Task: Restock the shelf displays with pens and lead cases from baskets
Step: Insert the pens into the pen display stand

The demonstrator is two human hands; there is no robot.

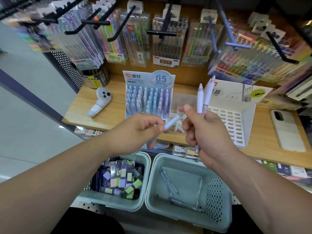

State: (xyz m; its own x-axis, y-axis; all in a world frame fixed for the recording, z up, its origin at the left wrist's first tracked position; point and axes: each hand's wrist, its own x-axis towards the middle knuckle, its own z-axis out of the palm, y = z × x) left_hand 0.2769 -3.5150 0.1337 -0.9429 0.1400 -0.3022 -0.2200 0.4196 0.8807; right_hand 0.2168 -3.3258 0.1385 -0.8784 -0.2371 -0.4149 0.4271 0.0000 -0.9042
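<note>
My left hand (135, 132) pinches one pale blue pen (172, 123) that points up and right. My right hand (207, 132) grips two lilac pens (202, 98) upright, their tips sticking out below the fist. Behind both hands stands the 0.5 mm pen display (148, 97), nearly full of blue and lilac pens. To its right stands a white lead-case display (236, 119) with many open slots. Below the shelf, the left basket (145, 159) holds many lead cases (121, 181). The right basket (217, 191) holds a few loose pens (168, 181).
On the wooden shelf (108, 107) lies a white controller (99, 103) at the left and a phone (287, 130) at the right. A clear tub of pens (94, 78) stands at the back left. Packaged pen sets (165, 43) hang from hooks above.
</note>
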